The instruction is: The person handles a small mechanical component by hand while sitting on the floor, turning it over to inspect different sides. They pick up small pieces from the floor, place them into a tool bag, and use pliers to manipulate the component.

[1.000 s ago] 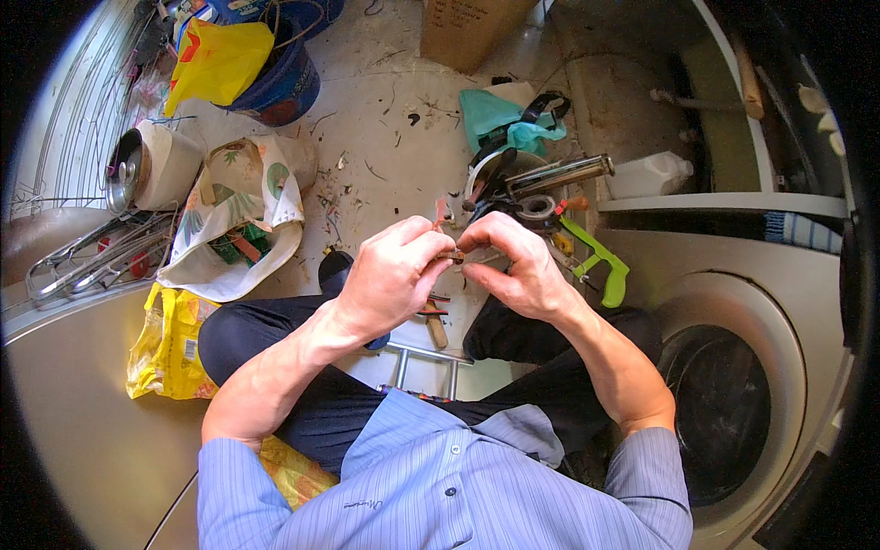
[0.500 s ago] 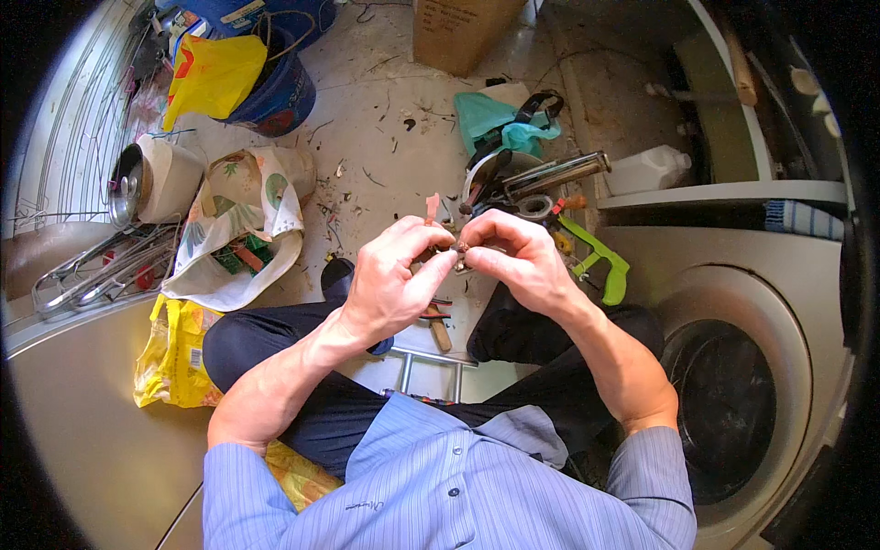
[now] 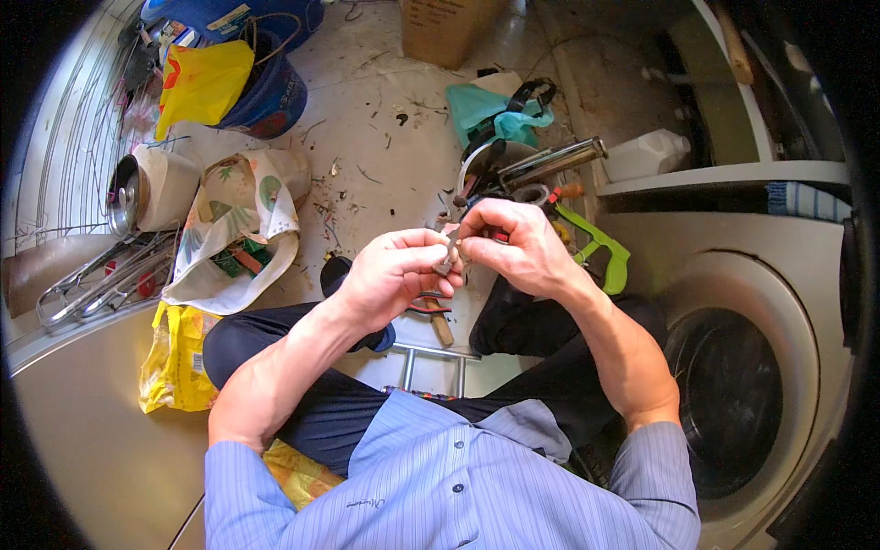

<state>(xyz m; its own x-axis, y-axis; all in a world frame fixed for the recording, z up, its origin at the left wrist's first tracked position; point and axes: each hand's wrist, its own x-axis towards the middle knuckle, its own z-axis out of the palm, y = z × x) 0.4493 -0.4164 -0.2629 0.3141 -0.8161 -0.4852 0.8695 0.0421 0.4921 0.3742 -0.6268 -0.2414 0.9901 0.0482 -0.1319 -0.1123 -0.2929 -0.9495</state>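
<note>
My left hand (image 3: 396,277) is closed in front of me, its thumb and fingers pinching a small, flat grey piece (image 3: 447,260) that looks like metal. Against the upper end of that piece, the thumb and forefinger of my right hand (image 3: 515,244) press together. A bit of red and black shows by my right hand's curled fingers; I cannot tell whether it is held. Below the hands, pliers with red-and-black handles (image 3: 429,308) lie by a wooden handle (image 3: 444,332) on the floor between my feet.
A patterned cloth bag (image 3: 275,229) holding green circuit boards sits at left, near a blue bucket (image 3: 266,101). To the right are a lime-green tool (image 3: 605,261), a teal bag (image 3: 481,110) and a front-loading washer (image 3: 742,266). Small scraps litter the floor (image 3: 367,147).
My left hand has rolled so its curled fingers show, and the grey piece is now visible between the hands. My right hand has shifted slightly up and left. The view has moved a little.
</note>
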